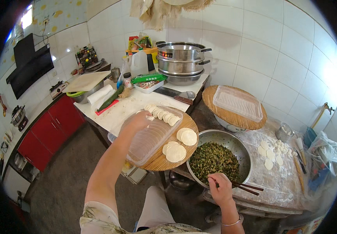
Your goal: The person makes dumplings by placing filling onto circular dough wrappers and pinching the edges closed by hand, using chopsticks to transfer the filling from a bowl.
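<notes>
My left hand [139, 120] reaches over a clear plastic tray [141, 144], its fingers closed on a pale dumpling [150, 118] beside a row of folded dumplings [163, 114]. The tray lies partly on a round woven board [156, 162], where round dough wrappers [175, 153] sit in two overlapping groups. At the near rim of a steel bowl [247, 163] of chopped green filling [215, 158], my right hand [221, 189] is closed. Dark chopsticks [250, 188] stick out from its right side; their grip and tips are mostly hidden by the hand.
Right of the bowl, a floured worktop [270, 183] bears wrappers [269, 154], dough pieces [281, 147] and a rolling pin [299, 171]. Behind stand another woven board [207, 97] with an upturned clear tray [238, 103], a cleaver [182, 99], a cucumber [111, 97] and a steel steamer [180, 58].
</notes>
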Motion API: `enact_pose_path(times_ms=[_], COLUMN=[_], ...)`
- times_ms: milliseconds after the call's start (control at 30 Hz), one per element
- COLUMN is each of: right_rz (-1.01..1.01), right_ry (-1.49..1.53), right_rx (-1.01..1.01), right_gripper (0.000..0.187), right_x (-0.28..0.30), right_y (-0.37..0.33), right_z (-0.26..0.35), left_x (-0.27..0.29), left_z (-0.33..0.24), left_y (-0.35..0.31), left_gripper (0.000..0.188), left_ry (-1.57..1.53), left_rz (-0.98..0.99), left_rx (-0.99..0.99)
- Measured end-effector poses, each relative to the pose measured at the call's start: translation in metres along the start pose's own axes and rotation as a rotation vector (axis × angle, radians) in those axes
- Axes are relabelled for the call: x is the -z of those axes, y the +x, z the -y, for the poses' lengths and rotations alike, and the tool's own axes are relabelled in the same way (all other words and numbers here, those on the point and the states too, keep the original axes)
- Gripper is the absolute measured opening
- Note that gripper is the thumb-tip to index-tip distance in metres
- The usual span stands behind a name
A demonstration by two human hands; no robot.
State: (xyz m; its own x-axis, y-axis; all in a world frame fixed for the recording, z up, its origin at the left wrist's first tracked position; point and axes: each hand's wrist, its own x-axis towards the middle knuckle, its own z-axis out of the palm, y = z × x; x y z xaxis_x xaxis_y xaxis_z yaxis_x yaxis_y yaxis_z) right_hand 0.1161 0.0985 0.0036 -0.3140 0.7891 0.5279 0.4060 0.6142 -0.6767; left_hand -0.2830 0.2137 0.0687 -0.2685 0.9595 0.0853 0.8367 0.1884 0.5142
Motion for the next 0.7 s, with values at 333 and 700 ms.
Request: enact_pose_path(times_ms=[333,700], right_rz=[-0.032,-0.013], right_ry=[-0.022,-0.026], right_rx=[0.037,-0.002], right_gripper=[0.010,0.009], right_x=[-0.010,-0.006], right_y=[-0.003,-0.003], right_z=[-0.011,-0.006], left_x=[-0.022,-0.054], left_z=[0.012,-0.093], left_y=[0.019,-0.023], left_gripper=[0.024,0.021], left_ry=[0.197,-0.110], left_rz=[-0.126,-0.060], left_rx=[-0.073,-0.544])
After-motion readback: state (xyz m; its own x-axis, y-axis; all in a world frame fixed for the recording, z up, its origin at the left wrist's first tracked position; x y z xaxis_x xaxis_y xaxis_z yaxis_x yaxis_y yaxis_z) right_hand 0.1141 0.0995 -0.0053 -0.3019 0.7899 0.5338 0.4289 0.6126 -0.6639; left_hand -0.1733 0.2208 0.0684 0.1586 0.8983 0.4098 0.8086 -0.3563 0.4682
